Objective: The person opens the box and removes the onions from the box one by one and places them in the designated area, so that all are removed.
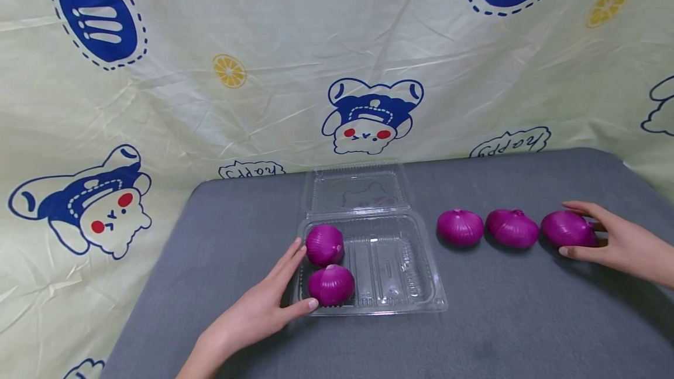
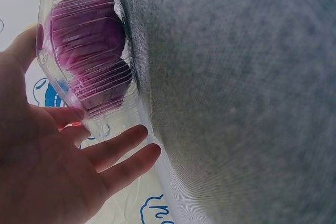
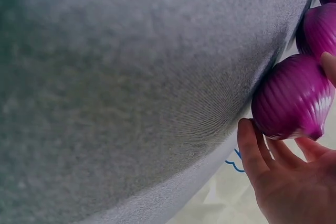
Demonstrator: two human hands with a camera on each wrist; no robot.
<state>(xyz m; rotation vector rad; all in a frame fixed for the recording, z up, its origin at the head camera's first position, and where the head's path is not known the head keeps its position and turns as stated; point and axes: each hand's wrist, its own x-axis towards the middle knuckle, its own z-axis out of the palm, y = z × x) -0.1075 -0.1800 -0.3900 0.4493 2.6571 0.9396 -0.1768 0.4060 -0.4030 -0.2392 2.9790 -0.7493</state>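
A clear plastic box (image 1: 389, 268) lies with its lid folded back, two purple onions (image 1: 325, 245) (image 1: 332, 285) along its left side. My left hand (image 1: 258, 309) touches the box's left edge with fingers spread; in the left wrist view the hand (image 2: 52, 156) is beside the box wall (image 2: 100, 98). Three more onions stand in a row to the right of the box. My right hand (image 1: 626, 244) has thumb and fingers curved round the rightmost onion (image 1: 567, 228), which rests on the table. The right wrist view shows the hand (image 3: 294, 177) around that onion (image 3: 291, 98).
The left onion (image 1: 460, 227) and middle onion (image 1: 512, 228) of the row sit between the box and my right hand. The box's lid (image 1: 358, 189) lies toward the back edge of the grey table (image 1: 489, 332). A printed cloth (image 1: 284, 28) hangs behind.
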